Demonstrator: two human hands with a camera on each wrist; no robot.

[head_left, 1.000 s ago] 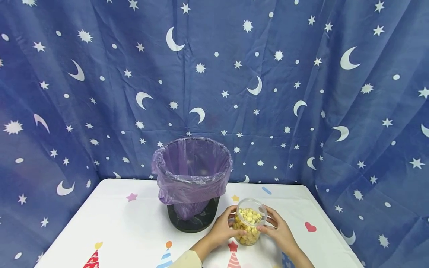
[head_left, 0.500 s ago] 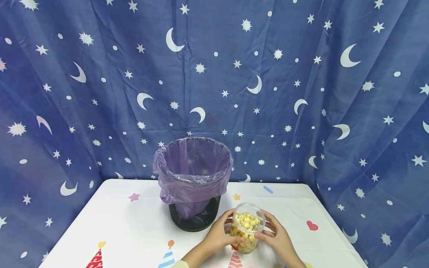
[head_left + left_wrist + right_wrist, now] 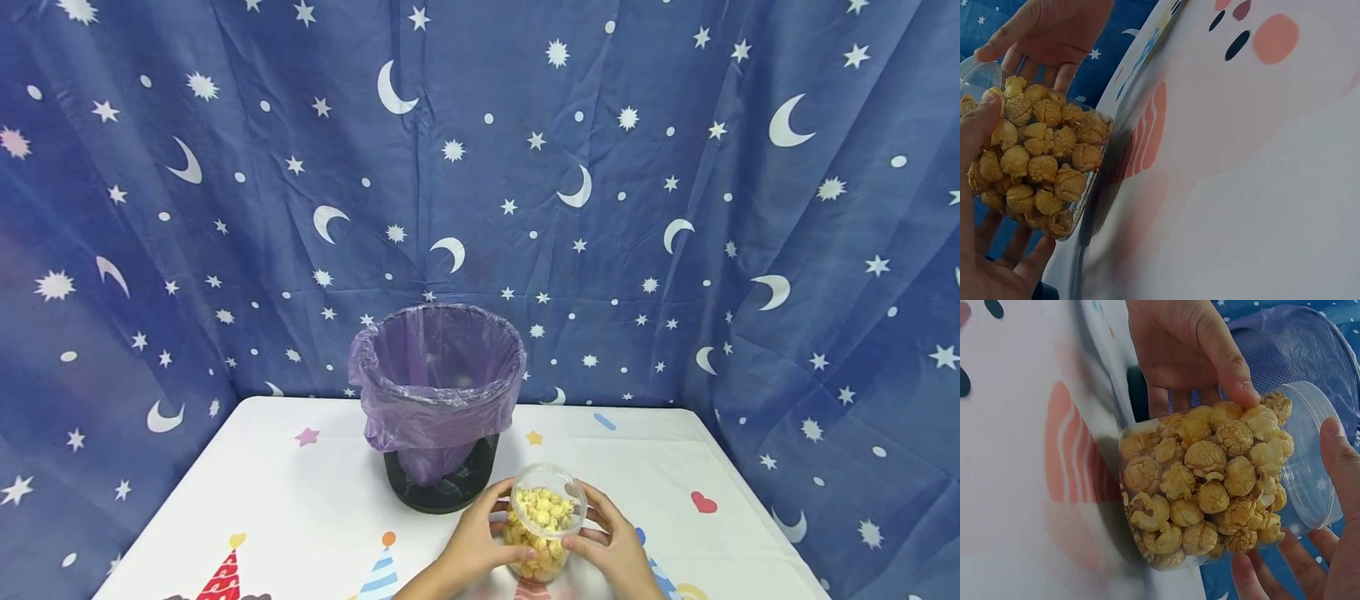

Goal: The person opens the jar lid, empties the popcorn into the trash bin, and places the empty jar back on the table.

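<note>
1. Near the front of the white table [image 3: 300, 492], I see a clear jar [image 3: 547, 525] of popcorn [image 3: 1210, 481], its mouth facing up. I cannot tell whether its base touches the cloth.
2. On the jar's left side, I have the left hand [image 3: 477, 535] gripping, fingers parted about as wide as the jar and curled round it, thumb on the near side.
3. Opposite, I see the right hand [image 3: 617, 546] holding the right side the same way, fingers bent behind, thumb in front.
4. Beyond the jar and to its left, my head view shows a black bin [image 3: 427, 498]; a purple bag [image 3: 442, 423] lines it and folds over the rim.
5. Behind everything hangs a blue curtain [image 3: 480, 192] with white moons and stars.
</note>
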